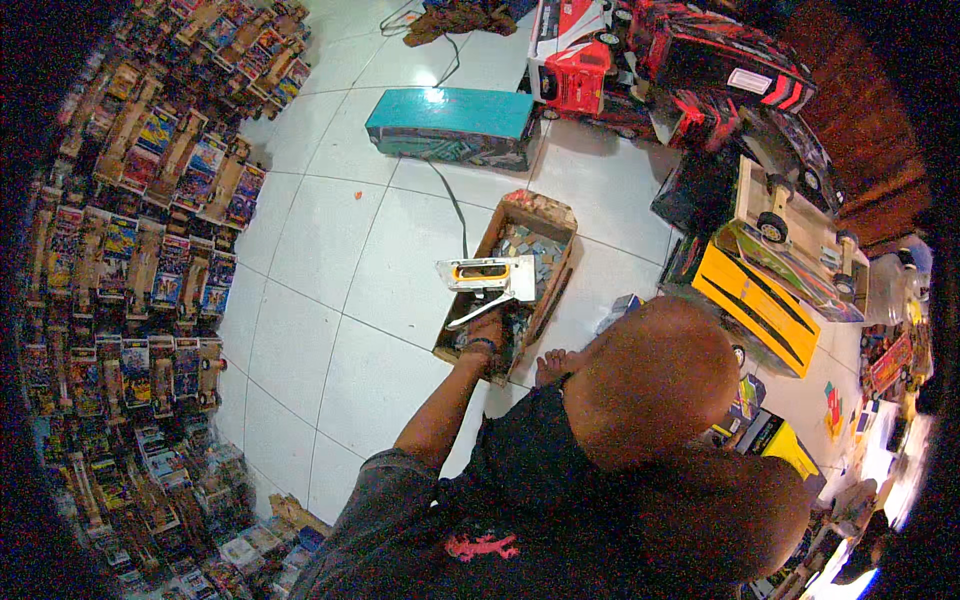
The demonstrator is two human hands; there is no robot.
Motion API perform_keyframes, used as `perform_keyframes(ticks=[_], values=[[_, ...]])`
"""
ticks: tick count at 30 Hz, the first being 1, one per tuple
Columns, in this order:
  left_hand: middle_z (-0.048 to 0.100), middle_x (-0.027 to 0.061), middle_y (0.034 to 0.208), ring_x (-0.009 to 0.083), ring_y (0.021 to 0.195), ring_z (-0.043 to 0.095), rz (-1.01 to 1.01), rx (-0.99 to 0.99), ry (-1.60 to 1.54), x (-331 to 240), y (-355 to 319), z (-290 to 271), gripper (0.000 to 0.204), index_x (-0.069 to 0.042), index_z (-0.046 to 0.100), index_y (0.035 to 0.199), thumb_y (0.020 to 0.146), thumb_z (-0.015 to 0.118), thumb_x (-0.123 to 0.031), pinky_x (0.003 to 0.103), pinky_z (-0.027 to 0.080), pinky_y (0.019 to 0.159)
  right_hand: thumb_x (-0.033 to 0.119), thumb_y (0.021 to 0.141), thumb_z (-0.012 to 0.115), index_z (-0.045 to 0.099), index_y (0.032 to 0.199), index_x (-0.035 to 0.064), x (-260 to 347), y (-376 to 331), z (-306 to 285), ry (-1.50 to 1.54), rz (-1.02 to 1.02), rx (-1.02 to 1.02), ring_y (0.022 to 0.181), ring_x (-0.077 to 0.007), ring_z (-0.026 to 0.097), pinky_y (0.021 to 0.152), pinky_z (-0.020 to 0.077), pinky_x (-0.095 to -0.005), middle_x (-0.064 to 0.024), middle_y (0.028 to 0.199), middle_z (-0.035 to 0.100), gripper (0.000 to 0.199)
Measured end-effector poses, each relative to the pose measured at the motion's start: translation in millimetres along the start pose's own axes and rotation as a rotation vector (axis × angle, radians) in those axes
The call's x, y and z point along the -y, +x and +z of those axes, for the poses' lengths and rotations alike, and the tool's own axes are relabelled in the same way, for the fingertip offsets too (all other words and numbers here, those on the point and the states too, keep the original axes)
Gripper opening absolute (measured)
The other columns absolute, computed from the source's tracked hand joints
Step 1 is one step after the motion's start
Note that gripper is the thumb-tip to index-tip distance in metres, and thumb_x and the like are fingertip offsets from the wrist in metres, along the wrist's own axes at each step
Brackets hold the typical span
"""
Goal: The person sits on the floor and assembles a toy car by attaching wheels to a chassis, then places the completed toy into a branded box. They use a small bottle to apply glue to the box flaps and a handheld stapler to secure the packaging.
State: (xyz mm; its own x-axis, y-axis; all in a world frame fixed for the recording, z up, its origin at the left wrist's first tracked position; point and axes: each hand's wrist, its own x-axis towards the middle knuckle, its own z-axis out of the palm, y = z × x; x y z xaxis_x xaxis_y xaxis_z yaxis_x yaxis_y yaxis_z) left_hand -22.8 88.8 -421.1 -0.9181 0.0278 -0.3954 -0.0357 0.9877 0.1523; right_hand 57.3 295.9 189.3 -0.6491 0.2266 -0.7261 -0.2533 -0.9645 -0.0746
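My left hand (487, 328) reaches to a long wooden box (558, 292) on the floor. It lies under a white tool (519, 277) with an orange-edged slot and a slanting white arm. The fingers seem closed on this tool's underside, though they are largely hidden by it. A dark cord (457, 205) runs down the floor to the tool. Small flat pieces (530, 250) in grey and tan are heaped in the box. Around my left wrist is a dark band (482, 344). My right hand is out of sight.
My bent knee (655, 375) and bare foot (555, 366) are right of the box. Beyond it lies a teal model truck body (450, 112). Red model trucks (575, 75) and a yellow model body (757, 305) crowd the right. Rows of small wooden pieces with colourful prints (130, 255) line the left.
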Motion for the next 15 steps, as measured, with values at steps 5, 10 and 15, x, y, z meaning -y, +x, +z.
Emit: perform_keyframes(ticks=[5, 10, 15], values=[[0.065, 0.0216, 0.113, 0.036, 0.099, 0.066, -0.065, 0.054, -0.113, 4, -5, -10, 0.043, -0.008, 0.06, 0.116, 0.08, 0.065, -0.031, 0.047, 0.054, 0.08, 0.019, 0.091, 0.06, 0.058, 0.125, 0.0048, 68, 72, -63, -0.266, -0.078, 0.036, 0.108, -0.0218, 0.061, 0.093, 0.05, -0.0403, -0.0107, 0.122, 0.061, 0.037], [0.07, 0.0164, 0.089, 0.0332, 0.086, 0.069, 0.113, -0.28, -0.266, -18, -85, -120, 0.05, -0.006, 0.062, 0.119, 0.08, 0.071, -0.038, 0.045, 0.054, 0.077, 0.021, 0.093, 0.059, 0.059, 0.124, 0.0044, 151, 164, -125, -0.709, -0.219, -0.036, 0.109, -0.0207, 0.06, 0.094, 0.0494, -0.0391, -0.0104, 0.121, 0.062, 0.035], [0.069, 0.0033, 0.085, 0.0118, 0.084, 0.065, -0.073, 0.109, -1.275, -82, -163, -234, 0.043, -0.008, 0.063, 0.12, 0.08, 0.078, -0.008, 0.028, 0.052, 0.077, 0.023, 0.095, 0.057, 0.061, 0.122, 0.0038, 223, 235, -185, -1.252, -0.389, -0.203, 0.11, -0.0197, 0.06, 0.094, 0.0486, -0.038, -0.0101, 0.119, 0.063, 0.033]])
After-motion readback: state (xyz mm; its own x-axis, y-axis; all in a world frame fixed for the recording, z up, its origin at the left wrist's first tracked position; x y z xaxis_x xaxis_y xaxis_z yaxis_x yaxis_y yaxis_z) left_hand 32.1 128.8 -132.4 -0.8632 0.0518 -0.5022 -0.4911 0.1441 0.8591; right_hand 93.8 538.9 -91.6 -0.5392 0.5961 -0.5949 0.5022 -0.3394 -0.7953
